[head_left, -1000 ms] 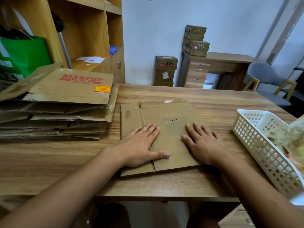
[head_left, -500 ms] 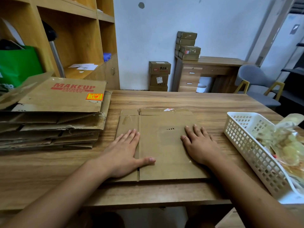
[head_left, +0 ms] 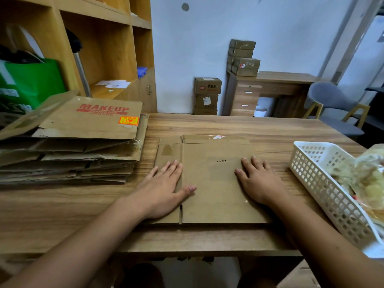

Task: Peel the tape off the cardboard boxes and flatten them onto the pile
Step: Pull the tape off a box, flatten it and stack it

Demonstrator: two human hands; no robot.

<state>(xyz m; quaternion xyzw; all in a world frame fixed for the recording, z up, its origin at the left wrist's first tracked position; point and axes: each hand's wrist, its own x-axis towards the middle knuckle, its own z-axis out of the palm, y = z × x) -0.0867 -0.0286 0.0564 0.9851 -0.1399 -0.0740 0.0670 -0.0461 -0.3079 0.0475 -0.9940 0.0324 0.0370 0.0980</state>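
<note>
Both hands lie flat on a flattened cardboard box [head_left: 216,190] that rests on the wooden table [head_left: 270,129] near its front edge. The left hand [head_left: 164,188] presses on the narrow left panel, fingers straight and close together, thumb stretched out sideways across the seam onto the wide panel. The right hand [head_left: 257,181] presses on the right part of that wide panel, palm down, fingers straight and slightly fanned. Neither hand grips anything. Just beyond the left fingertips a patch of tape [head_left: 167,149] clings to the narrow panel, and at the box's far edge, ahead of both hands, sits a small red-and-white label scrap [head_left: 218,137]. To the left of the left hand, apart from the box, stands the pile [head_left: 83,146] of flattened cardboard; its top sheet reads MAKEUP in red and bears an orange sticker [head_left: 128,120]. To the right of the right hand, near but not touching it, a white plastic basket [head_left: 311,175] holds crumpled, yellowish clear material [head_left: 365,177], though what it is I cannot tell. Behind the pile rise wooden shelves [head_left: 116,48] with a green bag [head_left: 31,82]. Far ahead of the hands, closed boxes [head_left: 207,94] are stacked against the wall, with more boxes [head_left: 243,58] atop a smaller table with drawers [head_left: 276,76], beside a grey chair [head_left: 332,100].
</note>
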